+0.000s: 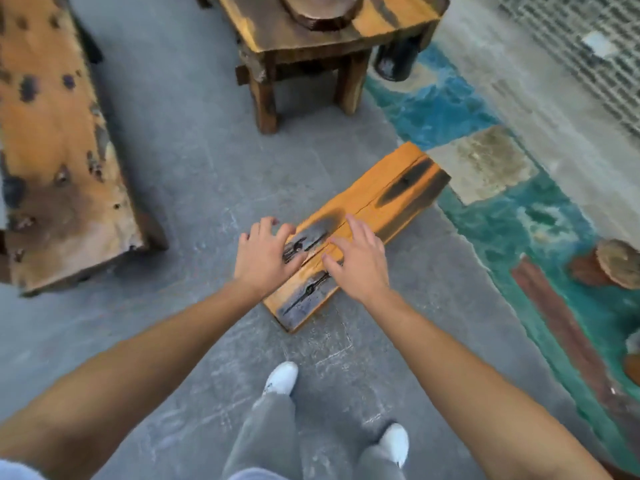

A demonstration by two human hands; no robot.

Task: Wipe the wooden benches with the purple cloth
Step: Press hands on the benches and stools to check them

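- I saw both bare arms reach out over a small wooden bench (367,223) that stood on the grey floor (194,174).
- The left hand (265,259) was open, with its fingers spread and bent a little. It was at the bench's left edge, near the close end. I could not tell if it touched the wood.
- The right hand (360,261) was open too, with its fingers spread over the bench top near the close end. It held nothing.
- The small bench was orange-brown with dark burnt marks and a long crack down its middle.
- A long wooden bench (59,143) with dark spots stood well apart, by the left edge of the floor.
- A wooden table (311,39) stood past the far end of the small bench, with a round slice of wood (320,10) on top.
- A black can (393,62) stood by the table's right leg.
- The floor on the right side was painted blue and green (540,230).
- I saw no purple cloth anywhere in my view.
- Two white shoes (282,377) and grey trousers (263,434) showed at the bottom.
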